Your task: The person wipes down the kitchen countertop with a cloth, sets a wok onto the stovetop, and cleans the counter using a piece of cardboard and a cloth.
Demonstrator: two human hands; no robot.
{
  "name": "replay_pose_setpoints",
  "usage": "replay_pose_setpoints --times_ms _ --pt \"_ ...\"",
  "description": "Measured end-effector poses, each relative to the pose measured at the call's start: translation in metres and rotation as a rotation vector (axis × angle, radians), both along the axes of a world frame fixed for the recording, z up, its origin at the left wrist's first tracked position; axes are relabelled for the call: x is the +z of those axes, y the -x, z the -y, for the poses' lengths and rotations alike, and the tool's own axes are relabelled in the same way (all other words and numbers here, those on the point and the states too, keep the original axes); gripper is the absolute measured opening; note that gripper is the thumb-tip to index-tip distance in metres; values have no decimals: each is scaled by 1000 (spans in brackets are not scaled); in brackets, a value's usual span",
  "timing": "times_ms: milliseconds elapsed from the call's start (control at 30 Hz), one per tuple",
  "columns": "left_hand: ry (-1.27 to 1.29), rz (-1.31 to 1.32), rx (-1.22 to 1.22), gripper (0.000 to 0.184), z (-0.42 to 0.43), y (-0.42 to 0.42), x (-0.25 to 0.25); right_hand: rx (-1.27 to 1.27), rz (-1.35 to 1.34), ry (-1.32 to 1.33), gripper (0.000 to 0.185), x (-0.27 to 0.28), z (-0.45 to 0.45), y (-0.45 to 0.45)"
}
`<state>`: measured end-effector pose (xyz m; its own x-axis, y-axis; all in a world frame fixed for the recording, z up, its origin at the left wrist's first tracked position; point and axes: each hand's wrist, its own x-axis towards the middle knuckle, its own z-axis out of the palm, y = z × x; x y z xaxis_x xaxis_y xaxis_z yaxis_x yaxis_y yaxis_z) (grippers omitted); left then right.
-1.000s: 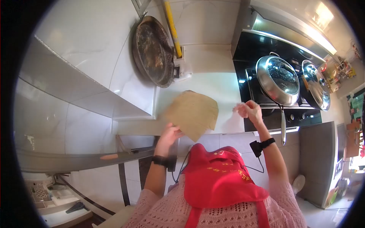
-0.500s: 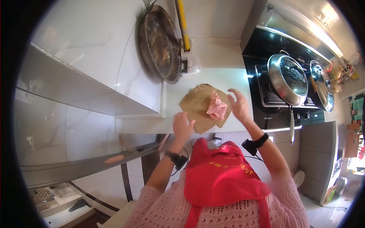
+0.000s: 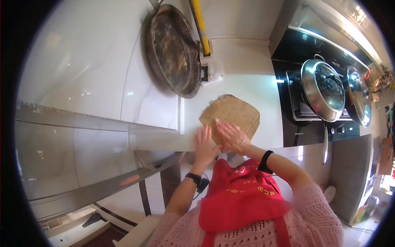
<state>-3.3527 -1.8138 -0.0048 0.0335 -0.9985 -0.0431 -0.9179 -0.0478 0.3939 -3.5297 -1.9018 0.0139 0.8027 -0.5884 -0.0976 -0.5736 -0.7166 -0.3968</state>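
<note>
A flat brown sheet (image 3: 242, 113), paper or cloth with a ragged far edge, lies on the white counter in front of me. My right hand (image 3: 234, 136) is pressed down over its near part, fingers close together and pointing left. Only a small pale pink bit shows by those fingers; it appears to be the pink striped cloth, otherwise hidden under the hand. Beside it, my left hand (image 3: 204, 145) rests at the sheet's near left edge, fingers stretched out and holding nothing.
A large dark, worn pan (image 3: 173, 51) leans against the wall at the back left, near a yellow handle (image 3: 199, 26). To the right, a lidded steel pan (image 3: 323, 88) stands on the black stove, its handle (image 3: 325, 146) jutting past the front edge. Another lidded pan (image 3: 360, 96) stands beyond.
My right hand has moved left and down onto the brown sheet, where the pink cloth is now mostly out of sight. My left hand stays by the sheet's near left edge. The view has shifted slightly.
</note>
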Motion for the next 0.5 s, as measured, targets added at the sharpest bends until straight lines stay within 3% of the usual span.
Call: replay_pose_setpoints --times_ms 100,200,300,367,433,500 --pt "-23 -90 57 101 3 0 2 209 183 87 79 -23 9 -21" --pt "-7 -228 142 106 3 1 7 344 77 240 84 -10 37 -37" --pt "52 -124 78 103 3 -2 -4 279 -45 294 85 -9 62 -36" --pt "110 22 -3 97 0 -4 -14 35 -162 379 81 -2 89 -28" --pt "100 -3 34 92 5 -1 -4 -247 -200 366 72 5 121 9" --pt "67 -12 48 87 5 0 1 -252 -117 367 66 -30 132 31"
